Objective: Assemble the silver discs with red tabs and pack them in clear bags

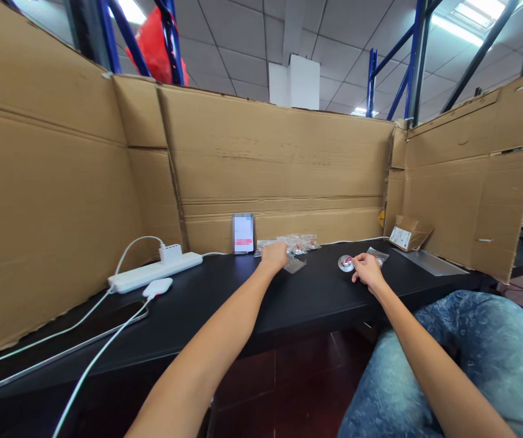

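My left hand (274,256) is closed over the table beside a row of small clear plastic bags (300,243) with red-and-white bits inside. A flat clear bag (294,264) sticks out from under this hand; its fingertips are hidden. My right hand (368,271) has its fingers curled together at the edge of a round, clear, shiny item (346,263) with a red mark, lying on the table. What sits between those fingers is too small to make out. Just behind the right hand lies another small clear bag (379,255).
A phone (243,233) leans upright against the cardboard wall (284,158). On the left are a white power strip (156,272), a charger (157,287), cables and a dark tablet-like slab (69,340). A brown package (410,233) and a grey sheet (430,261) are right.
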Demonstrator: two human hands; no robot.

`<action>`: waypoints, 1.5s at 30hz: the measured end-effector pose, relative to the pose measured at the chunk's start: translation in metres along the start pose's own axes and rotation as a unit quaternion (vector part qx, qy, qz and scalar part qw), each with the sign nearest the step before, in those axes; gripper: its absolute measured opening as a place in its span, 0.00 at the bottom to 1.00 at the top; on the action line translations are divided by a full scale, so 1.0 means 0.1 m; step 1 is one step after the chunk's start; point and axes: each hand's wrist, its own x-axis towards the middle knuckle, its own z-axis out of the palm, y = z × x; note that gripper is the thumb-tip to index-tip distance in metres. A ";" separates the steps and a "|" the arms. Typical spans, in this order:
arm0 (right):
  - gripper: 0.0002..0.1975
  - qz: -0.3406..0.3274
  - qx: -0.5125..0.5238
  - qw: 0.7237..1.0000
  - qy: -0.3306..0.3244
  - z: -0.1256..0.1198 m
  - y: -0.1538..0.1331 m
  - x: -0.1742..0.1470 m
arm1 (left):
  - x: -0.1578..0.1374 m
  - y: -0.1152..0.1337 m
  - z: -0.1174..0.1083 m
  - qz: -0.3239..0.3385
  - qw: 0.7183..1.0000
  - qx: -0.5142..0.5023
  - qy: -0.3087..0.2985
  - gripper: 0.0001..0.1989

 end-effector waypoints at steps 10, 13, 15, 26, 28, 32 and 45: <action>0.06 -0.025 -0.025 0.998 -0.044 0.02 0.00 0.01 | -0.25 0.70 0.06 0.245 0.959 0.125 0.062 0.16; 0.06 -0.030 -0.027 0.998 -0.047 0.02 0.02 0.02 | -0.30 0.69 0.18 0.240 0.957 0.161 0.034 0.15; 0.06 -0.031 -0.027 0.998 -0.048 0.02 0.03 0.03 | -0.29 0.61 0.24 0.233 0.956 0.179 0.003 0.15; 0.07 -0.033 -0.027 0.998 -0.051 0.03 0.05 0.04 | -0.24 0.50 0.08 0.202 0.963 0.178 -0.003 0.15; 0.07 -0.033 -0.027 0.998 -0.051 0.03 0.04 0.03 | -0.30 0.62 0.10 0.214 0.964 0.160 -0.005 0.17; 0.07 -0.036 -0.031 0.998 -0.052 0.02 0.03 0.03 | -0.36 0.75 0.24 0.193 0.966 0.158 -0.068 0.15; 0.06 -0.039 -0.025 0.997 -0.057 0.02 0.05 0.04 | -0.18 0.34 0.12 0.162 0.968 0.167 -0.096 0.12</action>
